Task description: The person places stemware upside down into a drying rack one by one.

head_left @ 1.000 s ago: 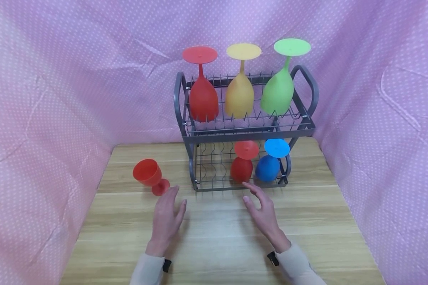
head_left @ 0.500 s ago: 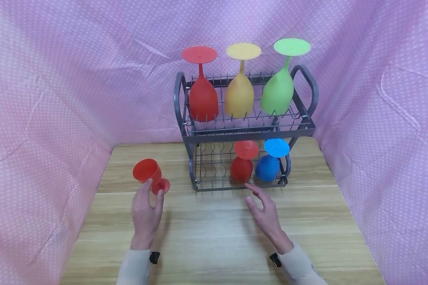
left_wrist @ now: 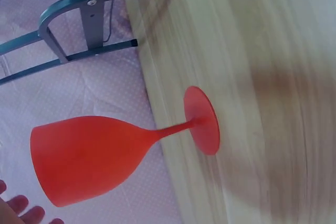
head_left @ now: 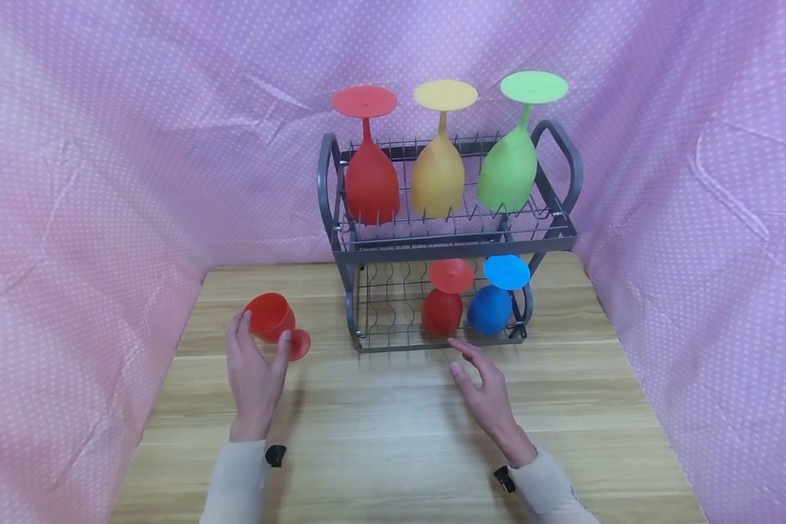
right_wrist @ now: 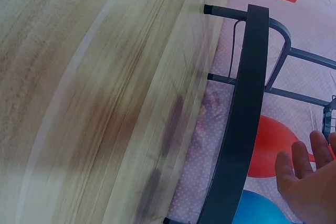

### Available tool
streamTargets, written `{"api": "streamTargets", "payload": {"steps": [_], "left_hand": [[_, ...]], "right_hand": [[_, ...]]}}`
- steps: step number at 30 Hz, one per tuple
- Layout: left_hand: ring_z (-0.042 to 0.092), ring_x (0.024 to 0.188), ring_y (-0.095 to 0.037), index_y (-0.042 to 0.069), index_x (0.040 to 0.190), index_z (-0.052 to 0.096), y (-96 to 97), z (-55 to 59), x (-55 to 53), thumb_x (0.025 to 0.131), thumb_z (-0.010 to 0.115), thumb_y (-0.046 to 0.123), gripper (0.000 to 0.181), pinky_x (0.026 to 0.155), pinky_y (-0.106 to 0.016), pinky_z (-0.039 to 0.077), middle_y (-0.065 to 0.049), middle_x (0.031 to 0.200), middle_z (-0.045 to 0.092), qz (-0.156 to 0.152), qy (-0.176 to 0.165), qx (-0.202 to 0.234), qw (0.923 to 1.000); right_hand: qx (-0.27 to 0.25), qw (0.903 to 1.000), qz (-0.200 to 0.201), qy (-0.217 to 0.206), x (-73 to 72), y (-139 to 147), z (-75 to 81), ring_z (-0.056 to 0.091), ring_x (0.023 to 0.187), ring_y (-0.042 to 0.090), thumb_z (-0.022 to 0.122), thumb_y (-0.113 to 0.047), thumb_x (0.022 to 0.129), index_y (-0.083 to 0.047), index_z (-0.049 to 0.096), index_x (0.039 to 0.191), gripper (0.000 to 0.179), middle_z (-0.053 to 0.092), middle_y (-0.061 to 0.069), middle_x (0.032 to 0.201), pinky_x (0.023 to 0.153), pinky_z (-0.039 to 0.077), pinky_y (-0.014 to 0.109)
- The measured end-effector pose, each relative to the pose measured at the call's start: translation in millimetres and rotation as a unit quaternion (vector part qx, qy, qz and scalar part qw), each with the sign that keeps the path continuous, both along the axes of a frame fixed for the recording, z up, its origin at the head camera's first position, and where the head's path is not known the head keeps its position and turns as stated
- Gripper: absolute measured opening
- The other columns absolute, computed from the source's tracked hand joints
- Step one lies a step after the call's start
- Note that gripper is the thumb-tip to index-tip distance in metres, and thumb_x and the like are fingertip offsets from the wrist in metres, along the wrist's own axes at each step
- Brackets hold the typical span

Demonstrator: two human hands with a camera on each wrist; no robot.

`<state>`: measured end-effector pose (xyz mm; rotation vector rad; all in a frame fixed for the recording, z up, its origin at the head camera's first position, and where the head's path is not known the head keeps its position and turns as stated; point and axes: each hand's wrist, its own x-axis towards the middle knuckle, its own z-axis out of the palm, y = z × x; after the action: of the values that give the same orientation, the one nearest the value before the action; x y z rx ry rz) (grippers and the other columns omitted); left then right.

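Note:
A red wine glass (head_left: 271, 318) stands upright on the table at the left; its full bowl, stem and foot show in the left wrist view. My left hand (head_left: 255, 371) is just in front of it, thumb and fingers spread to either side of the bowl. In the left wrist view the fingertips (left_wrist: 18, 203) appear beside the rim, with a gap between. My right hand (head_left: 487, 397) hovers before the rack's lower tier with loosely bent fingers, holding nothing. Nearest to it are an upside-down red glass (head_left: 442, 311) and an upside-down blue glass (head_left: 490, 309).
A dark two-tier dish rack (head_left: 455, 251) stands at the back of the wooden table (head_left: 393, 444). Its upper tier bears upside-down red (head_left: 372, 182), yellow (head_left: 439, 182) and green (head_left: 509, 171) glasses. Pink dotted cloth (head_left: 137, 145) hangs around the table's back and sides.
My left hand has moved left and forward to the standing red glass, its fingers spreading wider. The right hand has barely moved. The glasses keep their places.

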<state>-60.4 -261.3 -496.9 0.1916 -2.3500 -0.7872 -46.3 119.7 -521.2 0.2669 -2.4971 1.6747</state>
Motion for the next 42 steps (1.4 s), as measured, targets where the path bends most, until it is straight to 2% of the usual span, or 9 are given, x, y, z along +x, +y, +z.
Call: {"api": "streamTargets", "payload": {"steps": [6,11,16,19,22,27,30,38,42], "left_hand": [[0.037,0.144,-0.039,0.001,0.158,0.033,-3.0,3.2,-7.9,0.093,0.073,0.036,0.084,0.107,-0.066,0.044,-0.019,0.162,0.033,0.016,-0.048,0.083,0.9952],[0.031,0.149,-0.038,0.006,0.163,0.022,-6.0,5.6,-16.0,0.093,0.074,0.040,0.094,0.113,-0.067,0.036,-0.015,0.167,0.025,0.024,-0.101,0.153,0.9828],[0.033,0.146,-0.038,0.012,0.165,0.014,-9.8,5.1,-24.4,0.090,0.078,0.043,0.103,0.110,-0.067,0.041,-0.014,0.166,0.026,0.037,-0.146,0.192,0.9699],[0.035,0.144,-0.039,0.013,0.166,0.011,-10.6,4.4,-29.1,0.088,0.079,0.041,0.107,0.106,-0.066,0.045,-0.016,0.164,0.027,0.036,-0.161,0.197,0.9664],[0.036,0.143,-0.039,0.014,0.166,0.009,-11.2,2.8,-33.1,0.087,0.080,0.041,0.109,0.104,-0.066,0.047,-0.016,0.163,0.028,0.034,-0.167,0.194,0.9662],[0.038,0.142,-0.038,0.017,0.167,0.011,-12.4,-0.7,-38.5,0.087,0.081,0.039,0.108,0.102,-0.065,0.049,-0.015,0.163,0.029,0.038,-0.165,0.190,0.9670],[0.040,0.140,-0.038,0.014,0.166,0.015,-12.5,-1.6,-40.5,0.087,0.081,0.037,0.106,0.102,-0.064,0.050,-0.016,0.160,0.032,0.039,-0.156,0.188,0.9690],[0.043,0.136,-0.037,0.009,0.163,0.023,-12.3,-3.3,-40.0,0.089,0.078,0.038,0.097,0.102,-0.063,0.050,-0.016,0.156,0.037,0.040,-0.151,0.188,0.9697],[0.043,0.136,-0.037,0.007,0.161,0.027,-11.2,-3.3,-36.7,0.089,0.078,0.036,0.092,0.102,-0.062,0.051,-0.016,0.155,0.038,0.045,-0.149,0.186,0.9700]], "right_hand": [[0.004,1.0000,0.000,0.003,-0.2,-1.1,1.1,0.056,0.135,0.025,0.063,-0.024,0.104,-0.015,0.062,0.143,0.040,0.061,0.004,0.146,0.107,0.049,0.055],[0.001,1.0000,0.003,0.003,-1.2,-1.5,0.1,0.055,0.135,0.028,0.062,-0.022,0.104,-0.014,0.061,0.143,0.040,0.060,0.006,0.147,0.106,0.047,0.062],[-0.002,1.0000,0.005,0.000,-1.7,-2.2,0.6,0.054,0.136,0.029,0.062,-0.022,0.104,-0.014,0.061,0.143,0.040,0.060,0.006,0.147,0.106,0.046,0.064],[0.003,1.0000,0.005,-0.002,-2.1,-2.4,0.8,0.054,0.136,0.029,0.062,-0.021,0.104,-0.014,0.061,0.143,0.040,0.059,0.007,0.147,0.105,0.047,0.064],[0.004,1.0000,0.006,0.001,-2.5,-2.5,0.4,0.054,0.137,0.029,0.062,-0.016,0.103,-0.014,0.061,0.143,0.040,0.059,0.007,0.148,0.105,0.047,0.064],[0.004,1.0000,0.007,0.004,-2.6,-2.8,0.1,0.054,0.137,0.029,0.061,-0.017,0.103,-0.014,0.061,0.143,0.040,0.059,0.007,0.148,0.104,0.047,0.064],[0.004,1.0000,0.005,0.002,-2.8,-2.7,0.4,0.054,0.137,0.029,0.061,-0.020,0.104,-0.014,0.061,0.144,0.040,0.059,0.007,0.148,0.105,0.047,0.064],[0.000,1.0000,0.005,0.000,-3.3,-1.8,0.6,0.054,0.137,0.030,0.060,-0.025,0.105,-0.014,0.060,0.144,0.041,0.058,0.007,0.148,0.106,0.046,0.064],[0.001,1.0000,0.005,0.004,-3.1,-1.5,0.7,0.054,0.136,0.031,0.061,-0.019,0.104,-0.013,0.060,0.144,0.040,0.059,0.008,0.148,0.105,0.047,0.064]]}}
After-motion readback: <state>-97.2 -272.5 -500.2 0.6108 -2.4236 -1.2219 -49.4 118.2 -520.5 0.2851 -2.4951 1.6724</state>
